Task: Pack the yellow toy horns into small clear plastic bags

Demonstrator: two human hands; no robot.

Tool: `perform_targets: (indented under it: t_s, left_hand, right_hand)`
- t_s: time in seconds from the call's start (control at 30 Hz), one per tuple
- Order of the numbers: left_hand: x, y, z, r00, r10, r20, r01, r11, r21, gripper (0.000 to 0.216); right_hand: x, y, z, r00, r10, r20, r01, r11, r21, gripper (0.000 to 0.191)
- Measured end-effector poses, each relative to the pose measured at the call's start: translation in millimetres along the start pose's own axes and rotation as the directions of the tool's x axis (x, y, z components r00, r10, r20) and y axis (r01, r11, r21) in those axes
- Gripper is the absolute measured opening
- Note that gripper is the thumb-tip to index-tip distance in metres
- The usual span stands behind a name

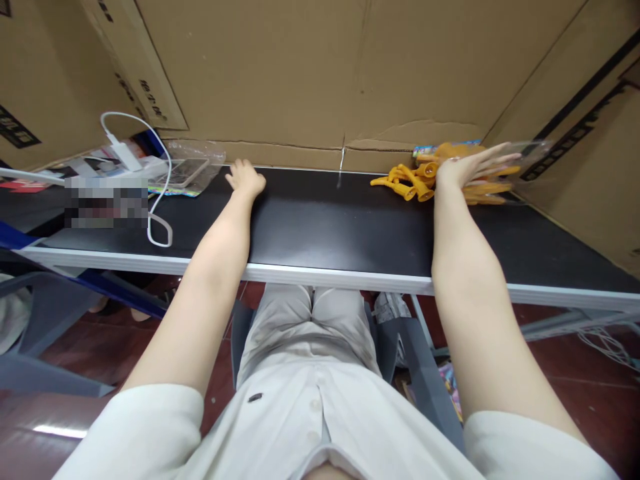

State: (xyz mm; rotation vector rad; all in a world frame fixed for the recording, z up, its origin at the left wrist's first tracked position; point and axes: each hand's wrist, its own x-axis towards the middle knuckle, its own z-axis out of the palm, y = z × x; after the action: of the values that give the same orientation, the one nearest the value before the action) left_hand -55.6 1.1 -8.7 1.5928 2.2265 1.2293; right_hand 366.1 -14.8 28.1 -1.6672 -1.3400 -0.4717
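My left hand (245,179) rests on the black tabletop (320,220), fingers spread, with nothing in it. It is nearest to a clear plastic bag (213,157) on its left. My right hand (467,168) is stretched flat, fingers straight, over a heap of yellow plastic pieces at the right. It touches or hovers just over the heap; I cannot tell which. Several loose yellow pieces (407,183), with round cup-like ends and curved, tapering tails, lie left of the wrist. More yellow pieces (487,193) are under and beyond the hand, partly within a clear bag (533,152).
Cardboard walls (280,73) close off the back and both sides. At the left lie packets and a white cable (170,167), beside a blurred patch. A pale metal edge (340,275) runs along the table front. A grey chair (55,340) stands lower left.
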Motion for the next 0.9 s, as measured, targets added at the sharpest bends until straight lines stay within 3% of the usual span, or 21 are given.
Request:
perform_targets:
  t_s: [0.13,0.23,0.33,0.47,0.6,0.73,0.83,0.9]
  left_hand:
    - [8,-21,-7,0.982,-0.184,-0.053,0.186,0.981,0.053,0.082]
    - [14,-32,-8,0.953,-0.292,-0.074,0.297,0.952,0.070,0.087]
    - [18,-34,-8,0.914,-0.405,-0.036,0.404,0.896,0.185,0.089]
    - [17,-28,-7,0.891,-0.454,-0.007,0.418,0.815,0.401,0.083]
    - [16,-27,-7,0.901,-0.432,-0.043,0.397,0.783,0.479,0.081]
    - [18,-32,-5,0.917,-0.397,-0.045,0.362,0.778,0.514,0.079]
    - [18,-30,-5,0.929,-0.362,-0.080,0.350,0.786,0.510,0.078]
    - [16,-24,-7,0.938,-0.339,-0.077,0.332,0.807,0.488,0.076]
  right_hand:
    - [7,-9,4,1.000,0.014,0.013,-0.013,0.991,-0.132,0.046]
    - [23,-11,14,0.993,0.114,0.039,-0.104,0.975,-0.194,0.072]
    - [33,-20,18,0.987,0.076,0.140,-0.052,0.985,-0.164,0.087]
    - [29,-45,13,0.966,-0.052,0.253,0.077,0.993,-0.093,0.068]
    - [19,-71,1,0.941,-0.174,0.291,0.210,0.973,-0.096,0.043]
    - [13,-85,-9,0.858,-0.106,0.502,0.230,0.954,-0.192,0.042]
    - [12,-79,-3,0.736,-0.014,0.677,0.268,0.924,-0.272,0.040]
    - [13,-68,9,0.673,-0.043,0.738,0.298,0.929,-0.218,0.037]
